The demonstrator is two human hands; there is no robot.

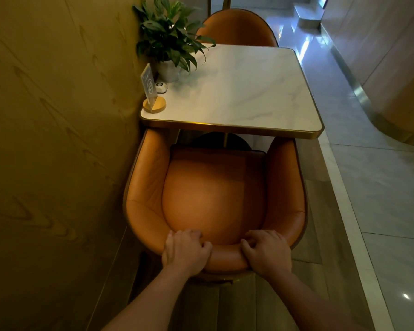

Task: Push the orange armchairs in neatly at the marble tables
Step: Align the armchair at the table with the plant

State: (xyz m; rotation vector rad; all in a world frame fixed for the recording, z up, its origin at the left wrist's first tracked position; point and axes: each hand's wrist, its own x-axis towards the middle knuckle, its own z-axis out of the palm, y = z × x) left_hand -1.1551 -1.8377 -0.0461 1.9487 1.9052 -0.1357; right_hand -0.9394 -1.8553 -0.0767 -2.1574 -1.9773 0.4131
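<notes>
Left hand: left hand [185, 253], low in the frame, fingers curled over the top of the backrest [225, 255], gripping it.
Right hand: right hand [267, 253], just beside it on the same rim, holding the same way.
Near armchair: near armchair [215, 194], centre of the frame, close to the wall [58, 139] on the left. Its arm tips sit under the table's near edge, and most of the seat is out.
Handling: the padding looks soft under the fingers with a stiff shell beneath. It is probably fairly heavy and better slid than lifted. The backrest top is a sound hold, with even pressure from both hands to keep it square.
Marble table: marble table [249, 91], upper centre, gold-edged.
Sign stand: round wooden base holding a clear sign stand [151, 91] at the table's near left corner, with a small white call button [161, 87] behind it.
Pot: white pot [169, 70] holding a leafy green plant, upper left on the table.
Far armchair: far armchair [237, 27], top of the frame, its back close against the far edge and apparently pushed in.
</notes>
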